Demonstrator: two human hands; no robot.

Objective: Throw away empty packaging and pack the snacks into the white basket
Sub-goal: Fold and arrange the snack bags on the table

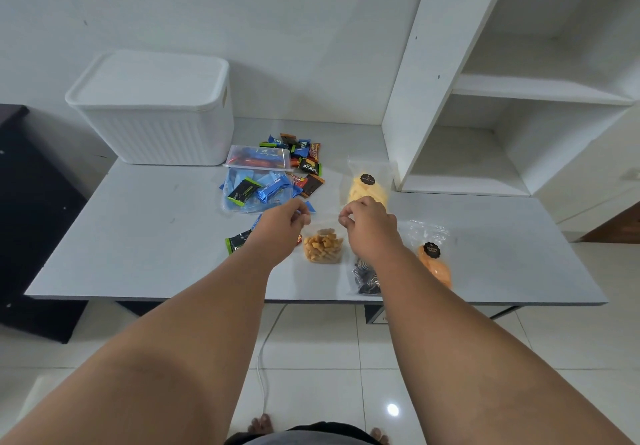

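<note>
Worktop (138, 236), far left: white basket (152, 112), lid on. Centre: wrapped bars (273, 188) scattered, some inside clear pouches. Left hand (281, 223) and right hand (367, 224) each pinch a top corner of a clear bag (323, 248) of golden snacks, which hangs upright between them. Right: chips (367, 186), dark biscuits (365, 280) and an orange pack (435, 264), all lying flat.

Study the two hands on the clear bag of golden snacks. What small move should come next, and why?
Probably press the snack bag shut along its top. The left hand and right hand each pinch a top corner; it holds snacks, so it belongs in the white basket, whose lid is on. Whether it is open is unclear.
</note>
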